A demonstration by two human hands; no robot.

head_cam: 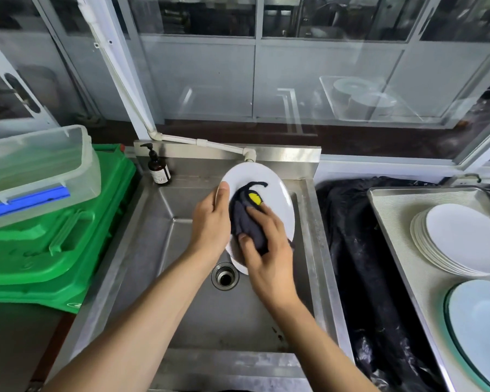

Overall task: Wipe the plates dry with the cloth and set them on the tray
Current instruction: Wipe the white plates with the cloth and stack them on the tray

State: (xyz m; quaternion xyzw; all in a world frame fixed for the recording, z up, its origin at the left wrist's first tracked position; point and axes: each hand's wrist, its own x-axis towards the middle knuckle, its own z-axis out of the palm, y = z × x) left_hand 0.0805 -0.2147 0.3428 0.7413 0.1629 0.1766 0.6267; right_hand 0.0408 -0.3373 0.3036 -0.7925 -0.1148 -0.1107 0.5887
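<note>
Over the steel sink (164,250) I hold a white plate (272,188) tilted toward me. My left hand (211,219) grips its left rim, thumb on the face. My right hand (266,250) presses a dark cloth (245,219) with a yellow patch against the plate's face, fingers curled round the cloth. On the right, a metal tray (393,210) carries a stack of white plates (461,239).
A large glass-rimmed bowl (481,329) sits at the tray's near end. A black plastic bag (359,250) lies between sink and tray. Green bin (54,239) with a clear box (34,171) stands left. A soap pump bottle (157,168) is at the sink's back corner.
</note>
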